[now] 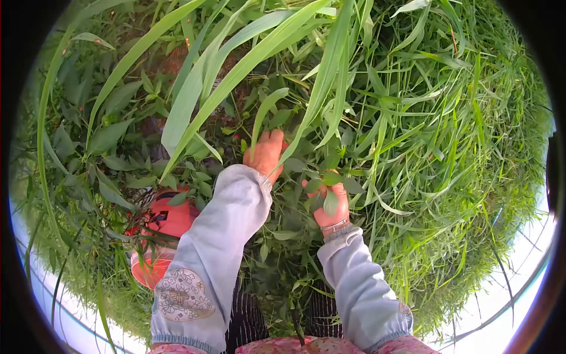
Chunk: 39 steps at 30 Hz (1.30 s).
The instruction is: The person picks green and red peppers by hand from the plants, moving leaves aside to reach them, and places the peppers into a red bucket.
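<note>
My left hand [265, 154] reaches into the leafy pepper-like plants, back of the hand up, with its fingers curled down among the leaves. What lies under these fingers is hidden; a bit of red shows at their right side. Lower and to the right, my right hand [332, 206] is closed beside a leafy stem, its fingers bent and partly covered by green leaves [331, 202]. Whatever it grips cannot be made out. Both forearms wear light blue-grey sleeves [239, 206].
A red plastic container [171, 217] stands left of my left forearm, partly behind leaves. Long grass blades [250, 65] arch over the hands. Dense tall grass [448, 141] fills the right side. Dark striped trousers [243, 315] show below, with a thin stem between the legs.
</note>
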Motion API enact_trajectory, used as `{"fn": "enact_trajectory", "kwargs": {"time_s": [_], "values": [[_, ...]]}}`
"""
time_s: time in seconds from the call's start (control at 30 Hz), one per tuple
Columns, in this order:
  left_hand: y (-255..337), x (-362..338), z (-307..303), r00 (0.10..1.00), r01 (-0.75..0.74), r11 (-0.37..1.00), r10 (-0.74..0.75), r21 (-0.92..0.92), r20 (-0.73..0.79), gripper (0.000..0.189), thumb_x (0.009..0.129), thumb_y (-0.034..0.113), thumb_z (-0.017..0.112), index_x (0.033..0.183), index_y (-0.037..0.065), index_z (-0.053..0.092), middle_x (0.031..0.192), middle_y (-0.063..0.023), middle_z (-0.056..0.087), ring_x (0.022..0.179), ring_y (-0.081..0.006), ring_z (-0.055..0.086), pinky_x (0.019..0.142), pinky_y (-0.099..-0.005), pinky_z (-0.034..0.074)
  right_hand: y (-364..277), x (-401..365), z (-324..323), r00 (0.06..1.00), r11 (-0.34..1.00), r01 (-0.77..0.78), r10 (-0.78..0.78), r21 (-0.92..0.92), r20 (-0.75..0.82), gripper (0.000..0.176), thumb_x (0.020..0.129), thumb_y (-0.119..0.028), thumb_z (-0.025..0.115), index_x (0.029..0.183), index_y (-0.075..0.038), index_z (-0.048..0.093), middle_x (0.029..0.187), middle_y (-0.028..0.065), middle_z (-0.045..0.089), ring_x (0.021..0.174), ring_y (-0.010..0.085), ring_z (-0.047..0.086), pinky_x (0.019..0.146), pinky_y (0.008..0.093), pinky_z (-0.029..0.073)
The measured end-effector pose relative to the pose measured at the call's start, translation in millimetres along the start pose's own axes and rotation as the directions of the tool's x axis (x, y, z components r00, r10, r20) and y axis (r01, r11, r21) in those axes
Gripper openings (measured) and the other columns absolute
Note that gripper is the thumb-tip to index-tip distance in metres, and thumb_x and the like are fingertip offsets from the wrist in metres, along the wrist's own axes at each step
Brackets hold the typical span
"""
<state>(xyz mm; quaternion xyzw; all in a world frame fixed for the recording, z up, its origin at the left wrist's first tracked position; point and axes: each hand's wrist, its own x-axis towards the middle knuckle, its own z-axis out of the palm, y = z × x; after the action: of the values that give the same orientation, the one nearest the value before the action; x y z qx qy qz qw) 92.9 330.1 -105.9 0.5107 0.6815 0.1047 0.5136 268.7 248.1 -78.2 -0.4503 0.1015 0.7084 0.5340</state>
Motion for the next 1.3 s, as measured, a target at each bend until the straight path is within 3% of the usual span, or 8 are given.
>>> {"fn": "enact_trajectory", "kwargs": {"time_s": [0.07, 0.47, 0.53, 0.6, 0.73, 0.87, 1.2, 1.3], "values": [[18, -19, -12, 0.985, -0.14, 0.898, 0.17, 0.416, -0.036, 0.029, 0.074, 0.012, 0.066, 0.095, 0.009, 0.046, 0.093, -0.0144, 0.056, 0.076, -0.0345, 0.061, 0.064, -0.0434, 0.049, 2, -7, 8, 0.988, 0.999, -0.032, 0.034, 0.018, -0.149, 0.023, 0.089, -0.02, 0.056, 0.109, -0.01, 0.051, 0.085, 0.0019, 0.053, 0.078, 0.0191, 0.05, 0.074, 0.0346, 0.042], [26, -50, 3, 0.98, -0.078, 0.874, 0.156, 0.48, -0.125, 0.021, 0.077, 0.008, 0.057, 0.096, 0.01, 0.049, 0.088, -0.0116, 0.056, 0.067, -0.0311, 0.063, 0.058, -0.0405, 0.051, 3, -21, 0, 0.984, 0.997, -0.077, 0.072, -0.024, -0.161, 0.018, 0.09, -0.02, 0.052, 0.105, -0.012, 0.054, 0.074, 0.0007, 0.05, 0.067, 0.0177, 0.047, 0.079, 0.0419, 0.045], [24, -53, 7, 0.985, -0.071, 0.866, 0.138, 0.494, -0.101, 0.029, 0.076, 0.004, 0.055, 0.104, 0.01, 0.052, 0.091, -0.0122, 0.057, 0.072, -0.0326, 0.062, 0.062, -0.0422, 0.051, 13, -6, -41, 0.958, 0.576, 0.233, -0.277, -0.784, 0.081, 0.019, 0.09, -0.02, 0.052, 0.107, -0.011, 0.054, 0.072, 0.0011, 0.049, 0.066, 0.0168, 0.047, 0.078, 0.0406, 0.045], [26, -60, 7, 0.975, -0.117, 0.867, 0.193, 0.485, -0.111, 0.033, 0.076, 0.001, 0.053, 0.107, 0.011, 0.053, 0.095, -0.0118, 0.059, 0.078, -0.034, 0.061, 0.066, -0.0428, 0.049, 7, -8, -38, 0.928, 0.195, 0.311, -0.274, -0.93, 0.253, 0.015, 0.089, -0.02, 0.053, 0.101, -0.01, 0.055, 0.07, 0.0015, 0.049, 0.068, 0.0166, 0.049, 0.075, 0.0373, 0.045], [36, -81, 0, 0.985, -0.074, 0.876, 0.139, 0.477, -0.101, 0.037, 0.077, 0.001, 0.051, 0.113, 0.012, 0.053, 0.102, -0.0139, 0.058, 0.08, -0.0353, 0.06, 0.069, -0.044, 0.048, -24, -16, -15, 0.972, 0.956, -0.232, 0.222, -0.178, -0.078, 0.011, 0.089, -0.02, 0.054, 0.087, -0.01, 0.056, 0.069, 0.0013, 0.052, 0.073, 0.0167, 0.055, 0.07, 0.0318, 0.046], [55, -100, -22, 0.984, 0.166, 0.882, -0.174, 0.441, -0.023, 0.035, 0.081, 0.005, 0.052, 0.115, 0.014, 0.054, 0.092, -0.0167, 0.063, 0.084, -0.0347, 0.06, 0.072, -0.0434, 0.048, -39, -25, 6, 0.934, 0.914, -0.331, 0.282, -0.236, -0.218, 0.016, 0.091, -0.024, 0.052, 0.085, -0.01, 0.055, 0.069, 0.0016, 0.052, 0.072, 0.0173, 0.056, 0.068, 0.032, 0.047], [-5, 34, -28, 0.973, 0.232, 0.952, -0.224, 0.199, -0.06, 0.016, 0.081, 0.01, 0.054, 0.088, 0.012, 0.068, 0.085, -0.0116, 0.065, 0.078, -0.0274, 0.061, 0.071, -0.0363, 0.048, -14, -30, -27, 0.939, 0.938, -0.322, 0.299, -0.125, -0.173, 0.018, 0.09, -0.022, 0.053, 0.103, -0.009, 0.051, 0.082, 0.0042, 0.056, 0.084, 0.0211, 0.061, 0.066, 0.0328, 0.049], [-116, 113, 20, 0.988, -0.151, 0.74, 0.09, 0.656, 0.126, 0.023, 0.079, 0.031, 0.059, 0.087, 0.011, 0.067, 0.092, -0.0119, 0.065, 0.081, -0.0277, 0.061, 0.069, -0.0395, 0.048, -5, -37, -24, 0.949, 0.947, -0.292, 0.271, -0.133, -0.159, 0.026, 0.087, -0.02, 0.056, 0.11, -0.008, 0.049, 0.087, 0.0043, 0.056, 0.087, 0.0218, 0.061, 0.067, 0.0325, 0.05]]}}
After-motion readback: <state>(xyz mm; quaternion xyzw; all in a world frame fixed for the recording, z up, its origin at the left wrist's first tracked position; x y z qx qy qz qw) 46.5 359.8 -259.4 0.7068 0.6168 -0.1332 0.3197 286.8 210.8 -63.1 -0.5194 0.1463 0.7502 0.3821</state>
